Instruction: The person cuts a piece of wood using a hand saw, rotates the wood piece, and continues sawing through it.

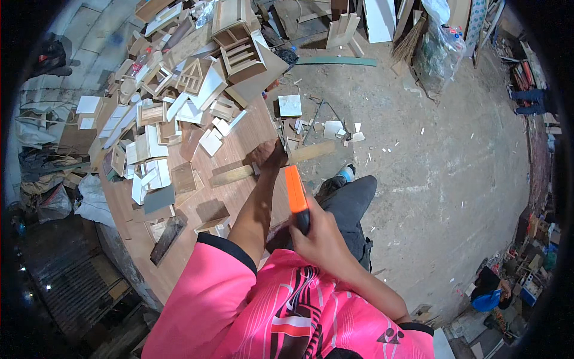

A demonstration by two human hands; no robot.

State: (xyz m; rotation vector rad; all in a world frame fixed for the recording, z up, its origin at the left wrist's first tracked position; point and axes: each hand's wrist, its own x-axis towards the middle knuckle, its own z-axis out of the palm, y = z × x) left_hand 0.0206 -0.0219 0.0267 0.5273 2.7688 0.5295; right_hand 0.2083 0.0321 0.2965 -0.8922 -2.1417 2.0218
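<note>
A pale wooden strip [314, 151] lies across the edge of the brown worktable [242, 140], its right end sticking out over the floor. My left hand [267, 154] is closed over the strip's middle and presses it to the tabletop. In front of my body, my right hand [320, 236] is wrapped round the black grip of a handsaw [296, 190] with an orange handle. Its blade appears almost edge-on near the strip, just right of my left hand, so whether its teeth touch the wood is hard to tell.
Small wooden boxes and frames [191, 76] and white board offcuts [156, 173] crowd the table's left and far side. Beyond the edge, scraps [335, 130] and a white square panel [290, 105] lie on the concrete floor. A straw broom [411, 45] and a filled plastic bag [439, 60] stand far right.
</note>
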